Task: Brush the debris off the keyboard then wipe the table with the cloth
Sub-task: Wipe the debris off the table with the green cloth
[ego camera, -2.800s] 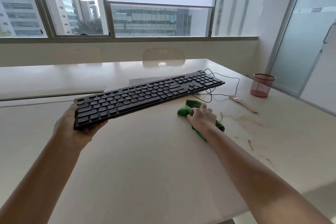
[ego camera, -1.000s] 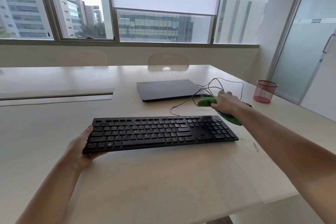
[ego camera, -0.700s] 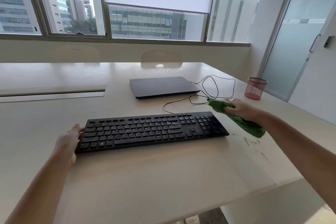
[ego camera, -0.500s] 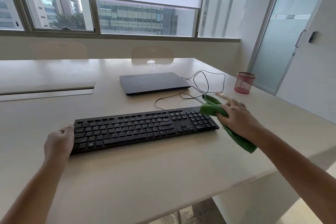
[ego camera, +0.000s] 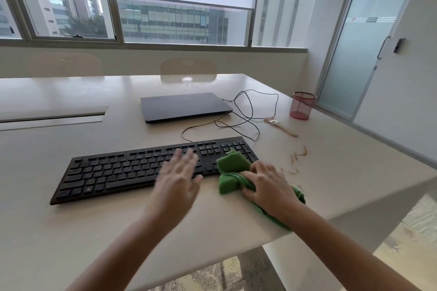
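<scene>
The left hand [ego camera: 176, 181] has left the keyboard's [ego camera: 151, 169] end and hovers open over the keys, blurred. The right hand [ego camera: 268, 188] grips the bunched cloth [ego camera: 233, 172] near the table's [ego camera: 354, 172] right edge — beside the debris smears [ego camera: 298, 156] it must wipe.

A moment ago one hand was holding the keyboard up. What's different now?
The keyboard has been set flat on the table and let go. The left hand now sweeps open across in front of it, blurred. The right hand came nearer with the green cloth, whose tip now overlaps the keyboard's right end. The brown debris remains on the table; laptop, brush and red cup stayed put.
</scene>
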